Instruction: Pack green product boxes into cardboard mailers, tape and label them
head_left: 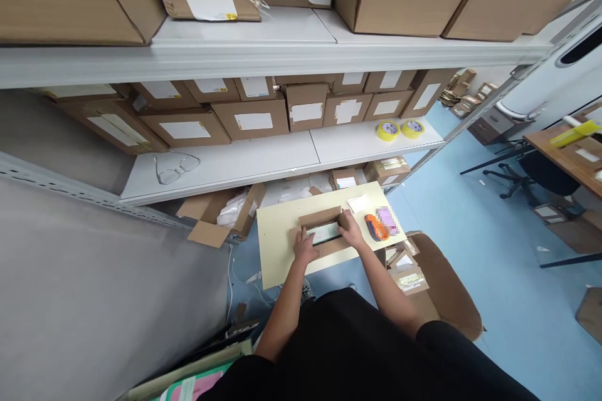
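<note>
On a small pale yellow table [273,257] lies a cardboard box [320,219] with its top flaps folded outward. Inside it sits a flat, whitish-green box [325,233]. My left hand [305,247] grips the cardboard box at its left end, the fingers curled over the wall beside the whitish-green box. At the opposite end my right hand [349,230] holds the right wall, thumb toward the inside. Right of the hands lies an orange and dark tape dispenser [377,227], beside a purple item [387,220] that is blurred out. A white paper [359,203] lies behind them.
Just behind the table, a shelf rack [263,166] holds rows of labelled cartons, eyeglasses [176,169] and two yellow tape rolls [388,131]. An open carton [219,213] stands left of the table. A large carton [444,282] with smaller boxes stands at right. Cables [230,276] trail on the floor.
</note>
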Motion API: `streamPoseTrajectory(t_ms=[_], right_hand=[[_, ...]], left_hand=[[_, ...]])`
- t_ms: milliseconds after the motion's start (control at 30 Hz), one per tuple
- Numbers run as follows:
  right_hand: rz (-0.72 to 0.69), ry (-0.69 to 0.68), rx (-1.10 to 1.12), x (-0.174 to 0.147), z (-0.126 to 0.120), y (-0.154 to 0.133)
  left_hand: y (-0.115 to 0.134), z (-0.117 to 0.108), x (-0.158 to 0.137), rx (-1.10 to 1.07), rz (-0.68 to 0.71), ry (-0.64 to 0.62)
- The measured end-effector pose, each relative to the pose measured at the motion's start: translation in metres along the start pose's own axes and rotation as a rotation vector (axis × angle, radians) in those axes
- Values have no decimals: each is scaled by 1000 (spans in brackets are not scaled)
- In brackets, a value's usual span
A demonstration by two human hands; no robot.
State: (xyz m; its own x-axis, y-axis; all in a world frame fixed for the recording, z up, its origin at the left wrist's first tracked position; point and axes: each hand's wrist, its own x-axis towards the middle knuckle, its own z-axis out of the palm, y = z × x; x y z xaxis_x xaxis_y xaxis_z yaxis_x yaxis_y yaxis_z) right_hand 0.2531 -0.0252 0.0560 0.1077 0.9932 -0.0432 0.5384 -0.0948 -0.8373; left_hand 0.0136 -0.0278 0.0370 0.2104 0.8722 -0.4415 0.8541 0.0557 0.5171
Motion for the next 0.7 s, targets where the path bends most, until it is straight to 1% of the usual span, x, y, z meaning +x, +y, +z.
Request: streamPoseTrajectory(t_ms=[100, 200, 300, 400, 467, 533, 600, 700], right_hand=[[-36, -14, 3, -2, 3, 2], [-61, -29, 11, -5, 0, 6], [-61, -47, 25, -12, -6, 11], [-49, -67, 42, -22, -14, 17], [-60, -92, 49, -28, -20, 20], [-89, -130, 46, -31, -28, 21], [-128, -164, 27, -32, -38, 22], [-201, -181, -8, -32, -50, 22]], left_hand=[[-4, 19, 0, -1, 17, 62], [-7, 35, -1, -12, 25, 120], [-9, 41, -2, -9, 40, 155], [-6, 42, -8, 14, 97, 180], [-1, 42, -16, 30, 98, 201], [8, 46, -28, 47, 61, 244], [19, 55, -43, 71, 32, 309], [37, 74, -71, 101, 49, 421]])
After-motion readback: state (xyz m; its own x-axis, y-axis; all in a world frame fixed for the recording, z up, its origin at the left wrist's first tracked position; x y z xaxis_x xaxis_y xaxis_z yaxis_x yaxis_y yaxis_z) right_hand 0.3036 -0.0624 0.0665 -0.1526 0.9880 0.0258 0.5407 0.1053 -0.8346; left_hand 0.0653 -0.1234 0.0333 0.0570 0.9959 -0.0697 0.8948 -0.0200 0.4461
